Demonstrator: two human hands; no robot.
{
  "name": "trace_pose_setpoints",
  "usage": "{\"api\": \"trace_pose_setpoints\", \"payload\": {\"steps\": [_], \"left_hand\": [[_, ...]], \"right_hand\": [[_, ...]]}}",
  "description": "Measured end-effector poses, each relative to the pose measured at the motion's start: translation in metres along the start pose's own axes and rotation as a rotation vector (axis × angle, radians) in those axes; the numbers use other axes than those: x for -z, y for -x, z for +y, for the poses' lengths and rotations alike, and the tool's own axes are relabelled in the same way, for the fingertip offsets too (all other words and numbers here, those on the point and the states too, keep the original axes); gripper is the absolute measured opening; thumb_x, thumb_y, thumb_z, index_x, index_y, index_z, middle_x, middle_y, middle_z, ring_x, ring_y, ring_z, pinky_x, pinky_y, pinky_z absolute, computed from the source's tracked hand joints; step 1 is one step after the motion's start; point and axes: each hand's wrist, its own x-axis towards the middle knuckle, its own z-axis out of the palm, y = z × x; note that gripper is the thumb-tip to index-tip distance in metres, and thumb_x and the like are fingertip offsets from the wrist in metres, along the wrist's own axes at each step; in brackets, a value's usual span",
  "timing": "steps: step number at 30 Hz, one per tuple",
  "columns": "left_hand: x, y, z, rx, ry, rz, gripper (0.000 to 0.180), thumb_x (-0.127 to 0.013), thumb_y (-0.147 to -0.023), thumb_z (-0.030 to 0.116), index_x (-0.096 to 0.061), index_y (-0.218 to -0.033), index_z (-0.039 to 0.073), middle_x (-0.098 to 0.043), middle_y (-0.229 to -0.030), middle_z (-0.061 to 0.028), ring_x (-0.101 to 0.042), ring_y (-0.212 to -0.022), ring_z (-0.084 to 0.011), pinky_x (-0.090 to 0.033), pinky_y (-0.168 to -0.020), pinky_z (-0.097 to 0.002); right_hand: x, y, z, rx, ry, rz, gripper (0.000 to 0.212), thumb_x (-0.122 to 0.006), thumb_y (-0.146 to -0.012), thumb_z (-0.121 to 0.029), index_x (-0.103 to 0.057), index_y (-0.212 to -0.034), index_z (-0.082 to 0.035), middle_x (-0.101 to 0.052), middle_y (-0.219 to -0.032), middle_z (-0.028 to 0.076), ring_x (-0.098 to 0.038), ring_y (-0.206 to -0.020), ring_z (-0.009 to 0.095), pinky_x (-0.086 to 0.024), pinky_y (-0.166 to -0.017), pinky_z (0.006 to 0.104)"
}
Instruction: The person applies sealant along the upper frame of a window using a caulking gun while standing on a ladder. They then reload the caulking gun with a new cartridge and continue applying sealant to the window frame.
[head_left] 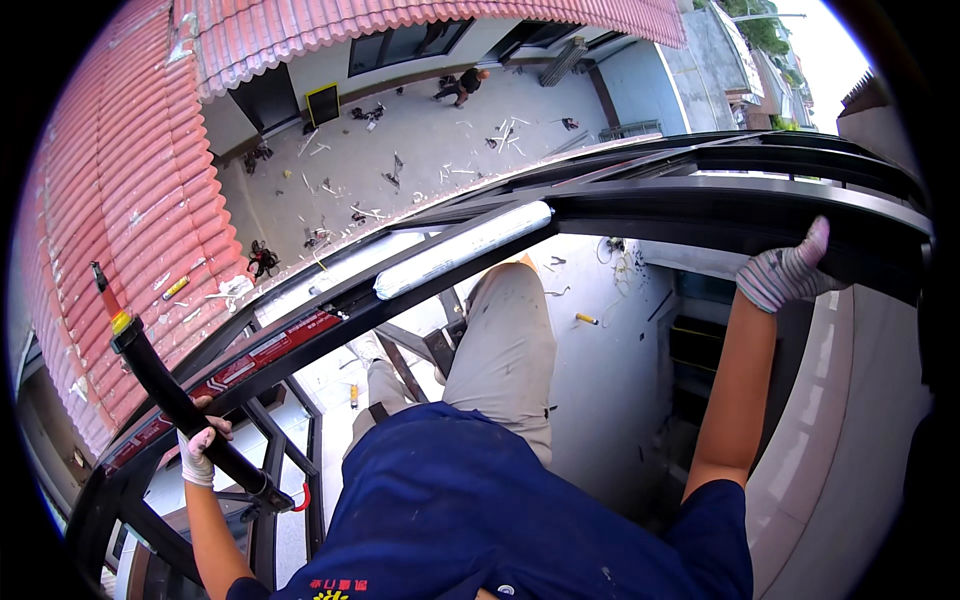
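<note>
My left hand (200, 455), in a white glove with bare pinkish fingertips, is wrapped round the barrel of a black caulking gun (170, 385). The gun slants up and left, with a yellow and orange nozzle at its upper end and a red part near its lower end. At the right, my right hand (787, 277) wears a striped glove and grips the lower side of a dark metal beam (690, 212), thumb pointing up. Some of its fingers are hidden by the beam. A white sausage-shaped sealant pack (465, 250) lies along the beam between my hands, touched by neither.
Red printed film (260, 345) covers part of the frame. Beyond it are a red tiled roof (140, 190) with a yellow tube (176, 288), and a littered courtyard with a person (462, 86) far below. Under me a ladder (405, 365) stands among frame bars; a pale curved wall (815, 400) rises at right.
</note>
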Motion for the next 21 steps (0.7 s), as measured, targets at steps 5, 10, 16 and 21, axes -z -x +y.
{"api": "trace_pose_setpoints", "payload": {"steps": [5, 10, 16, 21], "left_hand": [[0.002, -0.001, -0.004, -0.022, -0.012, -0.016, 0.073, -0.069, -0.069, 0.026, -0.047, -0.132, -0.005, -0.067, -0.077, -0.0128, -0.064, -0.063, -0.0216, -0.055, -0.063, -0.032], [0.007, 0.001, -0.011, -0.045, -0.002, -0.028, 0.074, -0.071, -0.071, 0.026, -0.047, -0.133, -0.005, -0.067, -0.077, -0.0121, -0.064, -0.064, -0.0204, -0.056, -0.062, -0.0317], [0.018, -0.006, -0.015, -0.089, -0.026, -0.095, 0.073, -0.07, -0.074, 0.027, -0.046, -0.135, -0.005, -0.068, -0.08, -0.0124, -0.066, -0.069, -0.0206, -0.057, -0.063, -0.0317], [0.05, -0.025, -0.047, -0.296, -0.017, -0.28, 0.043, -0.058, -0.084, 0.037, -0.064, -0.098, -0.003, -0.067, -0.083, -0.0138, -0.062, -0.069, -0.0189, -0.051, -0.066, -0.0303]], "right_hand": [[-0.001, 0.0, 0.001, 0.0, -0.02, -0.055, 0.084, -0.084, -0.065, -0.016, -0.042, -0.136, -0.003, -0.058, -0.122, 0.016, -0.063, -0.107, 0.031, -0.057, -0.098, 0.0427], [-0.006, 0.003, -0.004, -0.011, -0.098, -0.053, 0.093, -0.087, -0.059, -0.024, -0.04, -0.137, -0.004, -0.057, -0.121, 0.016, -0.062, -0.108, 0.032, -0.057, -0.099, 0.0438], [-0.006, 0.002, -0.005, 0.009, -0.155, -0.096, 0.095, -0.089, -0.061, -0.02, -0.036, -0.138, -0.005, -0.05, -0.128, 0.017, -0.056, -0.115, 0.032, -0.052, -0.106, 0.0454], [0.006, 0.007, 0.018, 0.033, 0.036, -0.169, 0.116, -0.087, -0.068, -0.039, -0.018, -0.151, 0.003, -0.035, -0.145, 0.023, -0.043, -0.129, 0.034, -0.034, -0.114, 0.0436]]}}
